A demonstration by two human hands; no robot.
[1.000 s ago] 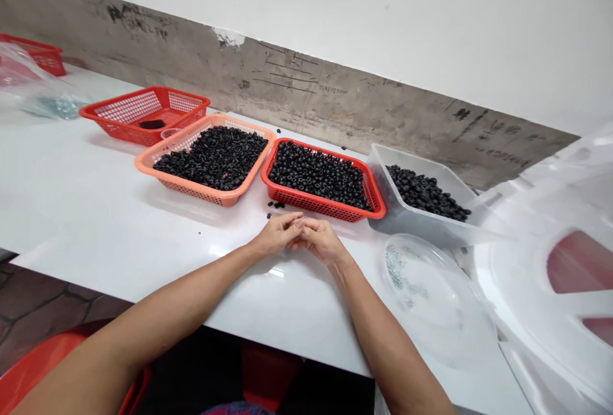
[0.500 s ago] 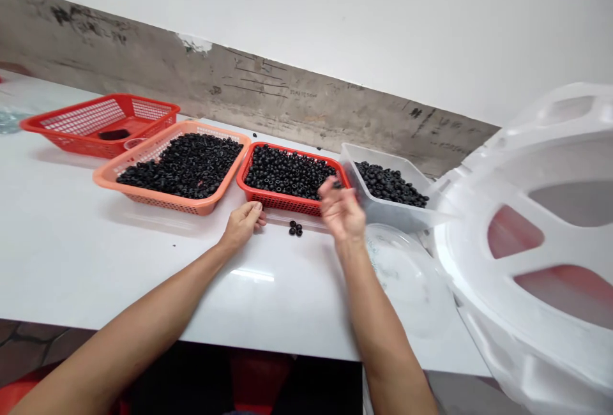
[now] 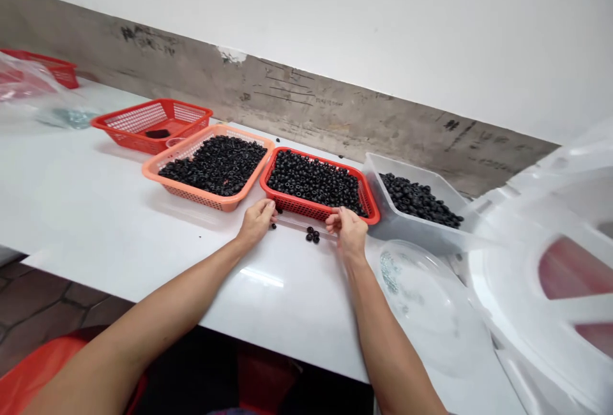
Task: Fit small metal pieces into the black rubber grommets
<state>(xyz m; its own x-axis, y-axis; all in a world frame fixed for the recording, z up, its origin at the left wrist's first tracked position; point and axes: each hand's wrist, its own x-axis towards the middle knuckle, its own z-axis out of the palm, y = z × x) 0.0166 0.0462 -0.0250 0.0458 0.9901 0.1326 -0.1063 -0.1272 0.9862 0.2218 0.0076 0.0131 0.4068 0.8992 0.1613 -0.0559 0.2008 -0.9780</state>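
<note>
My left hand (image 3: 258, 219) is closed, fingers curled together, at the front left corner of the red basket (image 3: 306, 208). Two small black pieces show at its fingertips; whether they are gripped I cannot tell. My right hand (image 3: 350, 228) is closed too, thumb and fingers together by the basket's front right rim; what it may hold is hidden. Small round black pieces with holes (image 3: 313, 179) fill the basket. On the table between my hands lies a small cluster of black pieces (image 3: 313, 235).
An orange basket (image 3: 191, 194) of black parts stands left, beyond it another red basket (image 3: 143, 142). To the right are a translucent bin (image 3: 407, 230) of black pieces, a clear round lid (image 3: 426, 294) and a big white plastic frame (image 3: 517, 262). A wall runs behind.
My right hand has come down from over the red basket's right side to its front edge. Black pieces now show by my left fingertips. The view has shifted left.
</note>
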